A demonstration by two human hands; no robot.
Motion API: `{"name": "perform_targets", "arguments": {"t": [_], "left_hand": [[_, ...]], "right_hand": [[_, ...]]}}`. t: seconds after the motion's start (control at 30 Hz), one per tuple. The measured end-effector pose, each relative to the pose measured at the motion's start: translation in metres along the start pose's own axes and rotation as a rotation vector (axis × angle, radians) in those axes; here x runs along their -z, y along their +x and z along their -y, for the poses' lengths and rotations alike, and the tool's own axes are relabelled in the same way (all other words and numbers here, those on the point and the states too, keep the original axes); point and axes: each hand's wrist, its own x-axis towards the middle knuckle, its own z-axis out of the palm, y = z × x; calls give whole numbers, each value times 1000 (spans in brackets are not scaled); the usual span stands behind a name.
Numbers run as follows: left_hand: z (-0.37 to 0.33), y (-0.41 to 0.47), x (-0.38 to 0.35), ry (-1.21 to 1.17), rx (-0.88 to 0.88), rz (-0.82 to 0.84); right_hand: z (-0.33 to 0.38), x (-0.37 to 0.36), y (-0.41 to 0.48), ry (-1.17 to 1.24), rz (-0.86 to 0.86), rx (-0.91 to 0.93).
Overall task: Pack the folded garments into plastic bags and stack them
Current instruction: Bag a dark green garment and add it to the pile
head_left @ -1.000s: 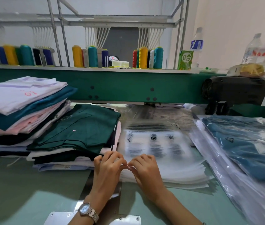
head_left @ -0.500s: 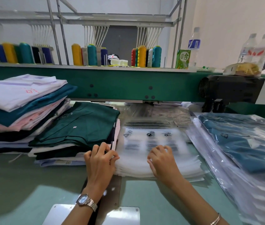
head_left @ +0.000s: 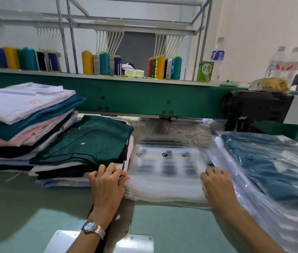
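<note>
Head view, from the left: a tall pile of folded garments, white on top with teal, pink and dark layers under it, sits on the green table. Just beside it to the right is a lower pile topped by a dark green garment. The left hand, with a wristwatch on its wrist, is at the near right corner of that pile. Its fingers are curled and pinch the near left edge of the stack of empty plastic bags, which lies flat mid-table with black print on its top bag. The right hand lies on the stack's near right corner with its fingers bent. The film is blurred there, so I cannot tell whether it grips a bag or only rests on it. Against the stack's right side, packed bags with teal garments inside are piled. Behind everything runs a green machine beam carrying thread cones and a water bottle.
</note>
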Motion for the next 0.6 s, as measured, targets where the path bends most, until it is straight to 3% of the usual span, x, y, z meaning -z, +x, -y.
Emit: {"name": "perform_targets", "arguments": {"t": [0.2,0.33,0.47,0.6], "left_hand": [[1,0,2,15,10,-3],[0,-1,3,2,17,-15],[1,-3,2,-17,2,-28],[4,-2,-2,-34,-7,-47]], "right_hand": [[-17,-4,-2,3,64,-83],[-28,-2,-2,-129,245,-170],[-22,8,1,-124,355,-117],[0,16,13,75,302,-15]]}}
